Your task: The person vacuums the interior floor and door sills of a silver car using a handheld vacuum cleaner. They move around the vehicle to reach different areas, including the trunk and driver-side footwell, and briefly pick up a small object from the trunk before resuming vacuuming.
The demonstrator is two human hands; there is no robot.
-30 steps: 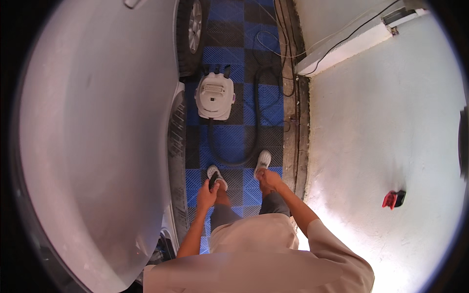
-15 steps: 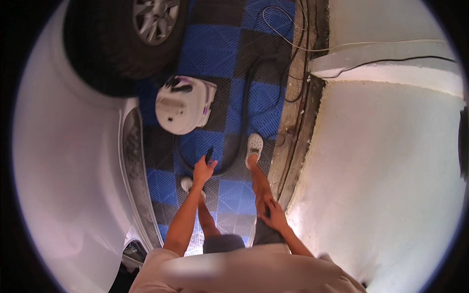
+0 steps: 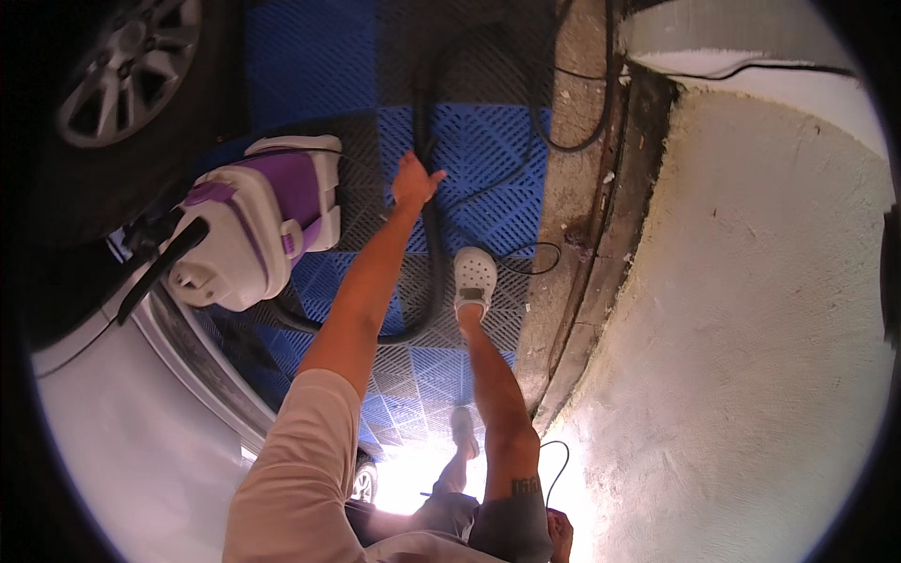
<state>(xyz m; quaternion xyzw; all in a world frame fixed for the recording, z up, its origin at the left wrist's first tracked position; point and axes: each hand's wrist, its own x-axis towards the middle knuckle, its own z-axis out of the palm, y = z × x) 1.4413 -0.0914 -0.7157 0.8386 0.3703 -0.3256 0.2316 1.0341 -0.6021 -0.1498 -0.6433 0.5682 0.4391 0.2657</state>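
Observation:
My left hand [image 3: 413, 183] reaches forward over the floor with its fingers curled and thumb out. It is at a thick black hose [image 3: 434, 272], beside a dark piece that shows past the fingers. What lies inside the grip is hidden. The hose curves round to a white and purple canister vacuum cleaner [image 3: 246, 225], which stands left of my arm with a black handle on it. Down by my thigh, my right hand [image 3: 560, 537] shows only in part, with fingers curled. A thin black cord [image 3: 567, 454] loops close above it; whether the hand holds anything is hidden.
A silver car [image 3: 131, 422] with a large wheel [image 3: 131, 70] borders the left. Blue and black grid tiles [image 3: 488, 141] cover the floor. A rough concrete ledge [image 3: 574, 206] and a pale wall [image 3: 732, 328] run along the right. Black cables [image 3: 582, 145] lie by the ledge.
My left hand has moved forward to the hose from lower down, where it held a short black piece. The vacuum cleaner now appears closer and further left. My right hand has dropped beside the thigh.

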